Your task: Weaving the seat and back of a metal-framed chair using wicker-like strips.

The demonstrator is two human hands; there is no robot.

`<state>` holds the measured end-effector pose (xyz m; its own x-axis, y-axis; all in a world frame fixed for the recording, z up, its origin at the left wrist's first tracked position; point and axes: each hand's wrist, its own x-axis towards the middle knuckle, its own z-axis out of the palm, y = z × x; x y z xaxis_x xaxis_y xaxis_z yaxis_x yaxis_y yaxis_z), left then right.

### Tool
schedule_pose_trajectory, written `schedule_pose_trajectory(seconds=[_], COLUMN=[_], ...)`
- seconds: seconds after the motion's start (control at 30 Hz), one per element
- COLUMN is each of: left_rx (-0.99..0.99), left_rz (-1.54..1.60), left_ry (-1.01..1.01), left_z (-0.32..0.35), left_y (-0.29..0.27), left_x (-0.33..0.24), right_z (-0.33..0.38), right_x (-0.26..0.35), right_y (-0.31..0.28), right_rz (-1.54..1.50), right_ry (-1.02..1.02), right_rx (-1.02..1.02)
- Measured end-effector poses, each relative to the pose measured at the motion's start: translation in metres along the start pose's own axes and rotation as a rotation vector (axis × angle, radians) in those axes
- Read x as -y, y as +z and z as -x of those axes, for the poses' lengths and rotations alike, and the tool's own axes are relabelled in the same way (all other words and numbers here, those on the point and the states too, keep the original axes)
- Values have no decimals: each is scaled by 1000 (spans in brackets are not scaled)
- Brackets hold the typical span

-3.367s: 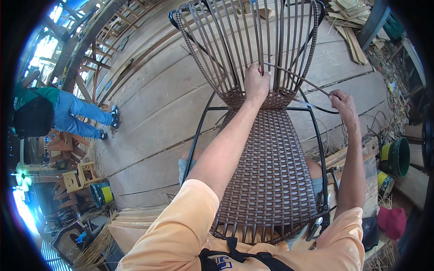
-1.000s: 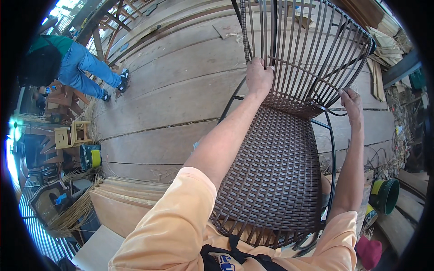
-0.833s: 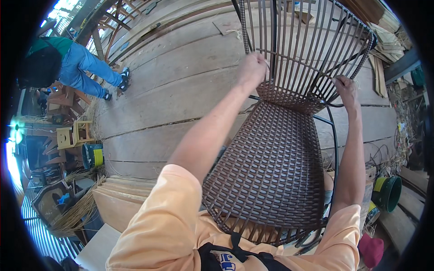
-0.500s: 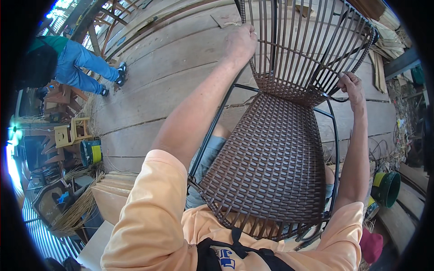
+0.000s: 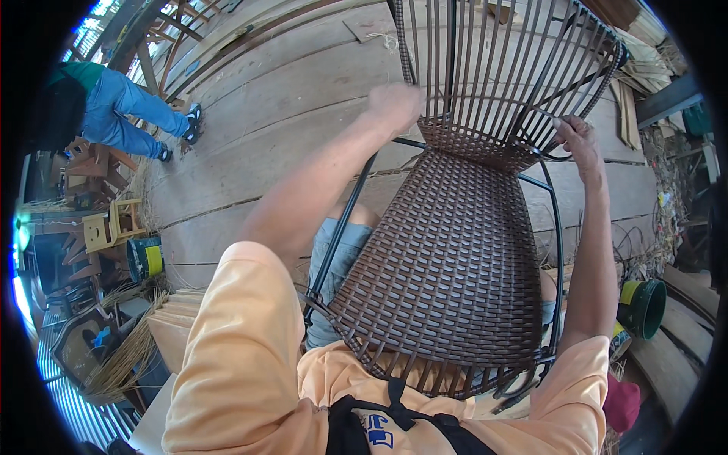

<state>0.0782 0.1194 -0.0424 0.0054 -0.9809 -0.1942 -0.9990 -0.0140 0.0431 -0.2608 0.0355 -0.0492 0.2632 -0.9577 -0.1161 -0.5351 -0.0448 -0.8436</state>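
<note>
A brown woven chair (image 5: 447, 265) on a dark metal frame stands tilted across my lap. Its seat has a dense weave, while the backrest shows mostly bare upright strands with a woven band low down. At the backrest's right side my right hand (image 5: 580, 142) pinches a brown wicker strand, which loops off the woven band. My left hand (image 5: 396, 108) is by the backrest's left edge, level with the lower uprights. Motion smears its fingers, so what they hold cannot be made out.
Wooden boards make up the floor (image 5: 265, 98). A person in blue jeans (image 5: 133, 106) stands at the far left. Green buckets (image 5: 643, 309) sit at the right, near a red rounded object (image 5: 622, 403). Dry stalks (image 5: 125, 360) and a small wooden stool (image 5: 114, 226) are at the left.
My left hand has come down and slightly left along the backrest's edge. My right hand has shifted slightly left, and the strand's loop beside it has changed shape.
</note>
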Motion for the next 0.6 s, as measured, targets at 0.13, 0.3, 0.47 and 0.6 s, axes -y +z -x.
schedule_pose_trajectory(seconds=[0.13,0.3,0.47,0.6], left_rx=[71,-7,-35,-95], left_rz=[57,17,-21,-101], left_ry=[-173,-291,-339,-355], left_z=[35,67,102,126], left_y=[32,61,60,62], left_x=[38,93,147,199], right_z=[26,46,48,43], right_x=[13,21,9,-15], right_y=[21,65,77,95], right_rz=[-375,-279,436,578], right_ry=[-136,-227,-381,-334], right_rx=[20,34,52,-118])
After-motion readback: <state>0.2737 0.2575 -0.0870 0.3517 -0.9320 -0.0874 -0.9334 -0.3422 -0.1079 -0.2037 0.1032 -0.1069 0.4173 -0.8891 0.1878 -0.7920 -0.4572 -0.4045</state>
